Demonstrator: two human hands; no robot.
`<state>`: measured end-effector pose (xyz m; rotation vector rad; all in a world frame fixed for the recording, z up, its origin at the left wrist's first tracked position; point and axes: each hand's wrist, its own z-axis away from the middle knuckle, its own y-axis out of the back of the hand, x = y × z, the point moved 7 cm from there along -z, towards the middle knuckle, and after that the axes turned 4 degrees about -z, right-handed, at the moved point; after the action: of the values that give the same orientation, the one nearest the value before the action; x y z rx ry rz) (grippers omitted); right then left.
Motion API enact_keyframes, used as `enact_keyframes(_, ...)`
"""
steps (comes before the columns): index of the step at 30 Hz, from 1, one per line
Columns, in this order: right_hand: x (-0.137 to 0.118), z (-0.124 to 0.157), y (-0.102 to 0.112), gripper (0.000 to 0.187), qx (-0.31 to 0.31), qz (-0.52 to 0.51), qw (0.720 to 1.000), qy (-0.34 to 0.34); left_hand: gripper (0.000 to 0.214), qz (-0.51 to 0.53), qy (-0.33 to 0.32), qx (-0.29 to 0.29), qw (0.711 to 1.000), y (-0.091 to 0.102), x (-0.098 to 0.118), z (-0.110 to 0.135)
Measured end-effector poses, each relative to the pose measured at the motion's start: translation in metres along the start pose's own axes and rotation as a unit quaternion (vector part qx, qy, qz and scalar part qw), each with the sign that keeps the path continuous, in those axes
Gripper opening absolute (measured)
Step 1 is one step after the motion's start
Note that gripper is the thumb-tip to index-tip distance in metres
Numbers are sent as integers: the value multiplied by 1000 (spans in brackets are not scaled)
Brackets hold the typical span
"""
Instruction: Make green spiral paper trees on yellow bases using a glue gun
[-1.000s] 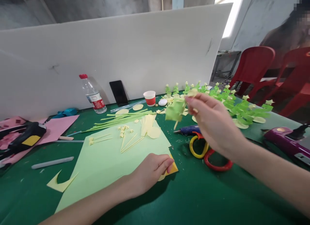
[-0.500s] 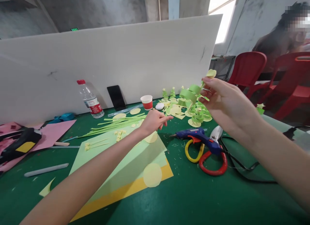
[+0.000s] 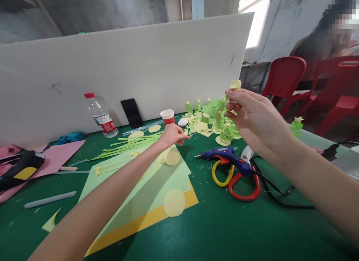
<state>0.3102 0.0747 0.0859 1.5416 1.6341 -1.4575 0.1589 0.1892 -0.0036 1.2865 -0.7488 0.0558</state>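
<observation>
My right hand (image 3: 254, 111) is raised over the right side of the table, thumb and fingertips pinched on a curled green paper spiral (image 3: 211, 112). A pale yellow paper piece (image 3: 235, 84) sticks up above those fingertips. My left hand (image 3: 171, 135) hovers in front of a red and white paper cup (image 3: 167, 116), its fingers curled together; anything between them is too small to make out. Several finished-looking paper spirals on round bases (image 3: 225, 136) stand behind the right hand's spiral, some topped with small stars. Below lie a blue glue gun (image 3: 218, 153) and scissors (image 3: 246, 190).
Light green sheets (image 3: 134, 197) carry a pale yellow paper disc (image 3: 174, 203). Green paper strips (image 3: 126, 146) lie behind. A water bottle (image 3: 105, 120) and a phone (image 3: 132, 113) stand near the white board (image 3: 140, 66). A black cord (image 3: 275, 201) runs right.
My right hand has shifted a little left with the spiral. My left hand has moved slightly left, and its outstretched finger has curled in. The view has shifted slightly.
</observation>
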Motion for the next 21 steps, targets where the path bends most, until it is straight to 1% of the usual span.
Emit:
enact_keyframes(5, 1, 0, -1, 14, 6, -1, 1000, -10, 26, -41, 14, 71, 997, 18, -3, -3)
enact_keyframes(10, 2, -1, 0, 15, 3, 16, 1000, -10, 26, -56, 21, 136, 989, 34, 0, -8)
enact_keyframes(13, 1, -2, -1, 13, -10, 34, 999, 1, 26, -39, 5, 145, 989, 36, 5, -11)
enact_keyframes(17, 2, -2, 0, 16, -8, 26, 1000, 0, 29, 9, -36, 132, 991, 33, 11, -14)
enact_keyframes(19, 3, -2, -1, 17, -10, 28, 1000, -1, 28, 39, -37, 133, 990, 33, 9, -15)
enact_keyframes(21, 3, -2, -1, 17, -10, 35, 999, -2, 26, 74, -26, 148, 986, 35, 5, -17)
